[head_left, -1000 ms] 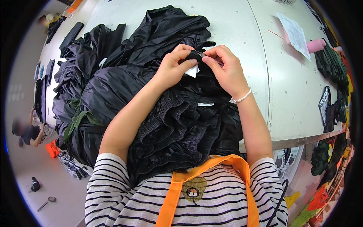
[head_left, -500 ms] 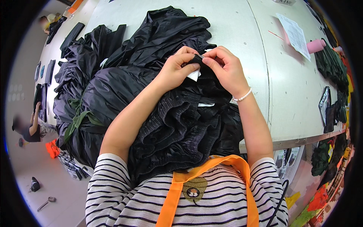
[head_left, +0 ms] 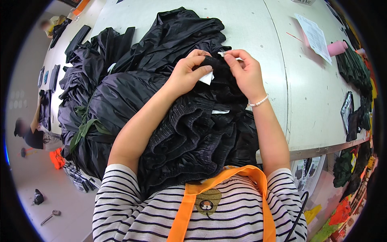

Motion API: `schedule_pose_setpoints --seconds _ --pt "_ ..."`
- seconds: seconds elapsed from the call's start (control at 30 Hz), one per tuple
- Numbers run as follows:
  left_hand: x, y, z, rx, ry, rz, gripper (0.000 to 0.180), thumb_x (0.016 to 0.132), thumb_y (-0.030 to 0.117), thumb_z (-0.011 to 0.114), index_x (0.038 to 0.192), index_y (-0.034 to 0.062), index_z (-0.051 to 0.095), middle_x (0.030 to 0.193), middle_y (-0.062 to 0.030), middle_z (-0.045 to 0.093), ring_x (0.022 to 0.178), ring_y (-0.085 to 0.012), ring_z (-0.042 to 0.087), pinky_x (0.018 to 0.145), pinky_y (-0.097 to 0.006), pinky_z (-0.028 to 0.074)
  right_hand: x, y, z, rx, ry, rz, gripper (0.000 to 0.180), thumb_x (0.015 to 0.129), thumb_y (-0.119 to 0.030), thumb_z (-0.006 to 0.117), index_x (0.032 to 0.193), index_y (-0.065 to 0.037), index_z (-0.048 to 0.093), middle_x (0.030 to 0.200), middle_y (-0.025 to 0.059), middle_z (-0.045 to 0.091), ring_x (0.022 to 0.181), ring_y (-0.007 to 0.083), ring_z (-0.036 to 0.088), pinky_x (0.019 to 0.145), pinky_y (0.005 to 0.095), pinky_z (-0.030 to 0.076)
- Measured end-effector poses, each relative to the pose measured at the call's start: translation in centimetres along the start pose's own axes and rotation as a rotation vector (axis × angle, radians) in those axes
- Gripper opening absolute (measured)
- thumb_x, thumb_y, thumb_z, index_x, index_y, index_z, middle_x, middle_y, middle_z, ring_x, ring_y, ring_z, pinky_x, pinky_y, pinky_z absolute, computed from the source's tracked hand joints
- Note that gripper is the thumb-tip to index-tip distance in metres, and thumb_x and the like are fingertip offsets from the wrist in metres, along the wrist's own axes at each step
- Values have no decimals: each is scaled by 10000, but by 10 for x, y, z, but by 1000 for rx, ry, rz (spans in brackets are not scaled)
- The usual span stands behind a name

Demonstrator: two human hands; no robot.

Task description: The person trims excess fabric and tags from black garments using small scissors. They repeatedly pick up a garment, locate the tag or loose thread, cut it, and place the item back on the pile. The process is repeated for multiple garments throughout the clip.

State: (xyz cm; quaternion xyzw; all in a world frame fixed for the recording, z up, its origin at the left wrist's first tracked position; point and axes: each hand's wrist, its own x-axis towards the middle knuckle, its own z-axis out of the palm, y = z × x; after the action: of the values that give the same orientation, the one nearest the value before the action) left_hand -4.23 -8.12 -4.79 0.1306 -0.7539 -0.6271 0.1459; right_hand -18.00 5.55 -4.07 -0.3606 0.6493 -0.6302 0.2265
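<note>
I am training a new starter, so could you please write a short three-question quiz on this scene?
1. True or false: both hands are pinching the same black gathered garment.
2. What small thing shows under the left hand? A) a white tag B) a red button C) a metal zip
3. What lies on the table next to the pink roll?

Key
1. True: the right hand grips it beside the left.
2. A: the white tag sticks out below the thumb.
3. A printed paper sheet.
</note>
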Motion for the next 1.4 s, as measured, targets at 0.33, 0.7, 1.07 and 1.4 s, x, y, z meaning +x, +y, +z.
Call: schedule_pose_setpoints --seconds 0.33,0.7,1.07,1.4 --pt "1 -2 0 -300 -2 -51 405 795 -13 620 1189 -41 534 1295 -13 381 1119 -127 486 971 -274 377 -8 11 9 31 -83 81 215 784 -197 730 802 3 653 657 -35 580 604 36 456 556 194 389" --pt "3 -6 -1 -538 168 -154 240 858 52 588 1084 -22 619 1299 15 401 1023 -99 521 825 -253 449 -18 -4 16 -84 1 -57 588 593 -265 876 1038 -48 558 872 18 567 665 73 494 584 209 423" --pt "4 -1 -2 -580 136 -162 362 836 -26 560 1196 5 533 1083 -31 603 914 -87 561 787 -222 453 8 36 1 212 245 282 171 876 -148 597 958 1 613 762 10 615 582 45 484 494 209 388" --pt "4 -7 -2 -453 169 -103 324 856 -10 540 1180 8 541 1089 -42 600 918 -94 566 790 -243 463 -7 -3 8 -44 227 40 149 794 -107 703 852 19 647 745 23 633 672 47 542 587 197 444"
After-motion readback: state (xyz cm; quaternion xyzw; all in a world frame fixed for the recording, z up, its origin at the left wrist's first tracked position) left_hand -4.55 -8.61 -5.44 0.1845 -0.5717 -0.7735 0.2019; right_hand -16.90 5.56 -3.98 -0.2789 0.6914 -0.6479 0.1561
